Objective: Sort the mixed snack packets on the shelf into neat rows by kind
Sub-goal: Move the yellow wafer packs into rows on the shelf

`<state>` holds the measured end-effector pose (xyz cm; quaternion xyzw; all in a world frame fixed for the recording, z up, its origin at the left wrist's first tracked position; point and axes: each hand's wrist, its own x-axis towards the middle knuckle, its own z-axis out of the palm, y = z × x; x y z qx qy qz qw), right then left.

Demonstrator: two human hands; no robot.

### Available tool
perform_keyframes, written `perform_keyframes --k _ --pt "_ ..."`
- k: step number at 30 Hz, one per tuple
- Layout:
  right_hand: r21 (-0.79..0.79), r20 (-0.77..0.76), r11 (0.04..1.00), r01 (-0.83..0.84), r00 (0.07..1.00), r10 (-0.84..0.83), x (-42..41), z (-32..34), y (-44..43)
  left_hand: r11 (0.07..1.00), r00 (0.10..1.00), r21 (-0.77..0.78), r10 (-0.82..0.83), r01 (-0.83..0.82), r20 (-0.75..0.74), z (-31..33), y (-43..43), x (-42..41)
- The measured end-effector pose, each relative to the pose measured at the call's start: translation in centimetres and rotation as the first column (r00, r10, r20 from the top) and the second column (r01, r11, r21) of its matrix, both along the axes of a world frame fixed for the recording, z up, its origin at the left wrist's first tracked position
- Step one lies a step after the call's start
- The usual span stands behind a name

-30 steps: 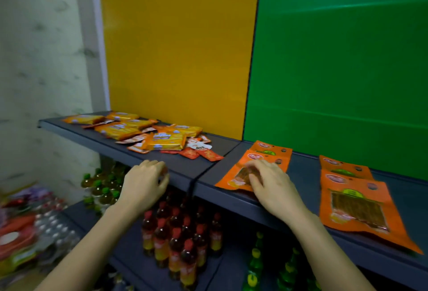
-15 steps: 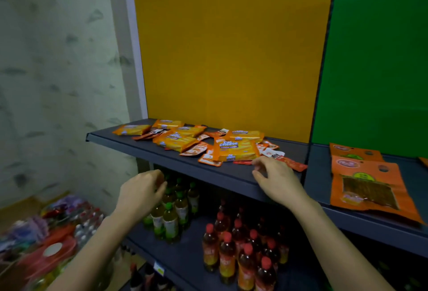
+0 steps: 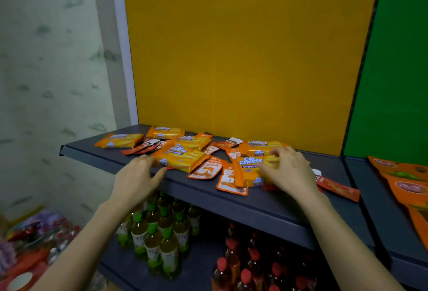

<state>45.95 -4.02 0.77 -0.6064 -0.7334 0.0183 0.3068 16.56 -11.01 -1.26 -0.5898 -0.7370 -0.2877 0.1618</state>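
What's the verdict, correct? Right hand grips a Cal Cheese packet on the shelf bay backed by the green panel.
Wrong on the panel. In the head view the right hand grips a Cal Cheese packet on the shelf bay backed by the yellow panel; the green panel backs the next bay to the right.
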Motion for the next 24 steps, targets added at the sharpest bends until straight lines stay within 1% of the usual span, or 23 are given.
perform_keyframes --k 4,8,11,13,15,17,20,24 --pt "-0.040 0.070 0.996 0.076 0.995 -0.073 -0.5 0.2 1.9 0.998 1.000 -0.054 0.015 -0.014 0.026 0.5 4.5 -1.1" --pt "-0.146 0.141 0.977 0.154 0.981 -0.133 -0.3 0.2 2.4 0.990 0.992 -0.139 0.050 -0.034 0.118 1.1 7.9 -2.3" --pt "-0.204 0.163 0.957 0.205 0.971 -0.174 -0.2 0.3 2.5 0.964 0.988 -0.265 0.054 -0.014 0.146 1.7 9.8 -3.3" --pt "-0.241 0.156 0.944 0.226 0.969 -0.192 -0.3 0.2 2.6 0.920 0.975 -0.391 0.061 0.028 0.214 2.0 10.8 -3.8" --pt "-0.293 0.133 0.927 0.233 0.970 -0.202 -0.5 0.3 2.6 0.874 0.947 -0.469 0.034 0.127 0.320 2.4 11.5 -4.0" --pt "-0.360 0.089 0.907 0.220 0.975 -0.202 -0.5 0.4 2.7 0.850 0.898 -0.469 -0.010 0.240 0.440 2.9 11.8 -4.3" --pt "-0.427 -0.013 0.884 0.190 0.976 -0.216 -0.6 0.6 2.9 0.808 0.871 -0.491 -0.052 0.324 0.489 3.2 12.5 -5.0" --pt "-0.462 -0.113 0.866 0.192 0.956 -0.272 -0.9 1.1 2.9 0.788 0.783 -0.403 -0.155 0.466 0.602 3.1 13.2 -5.8"
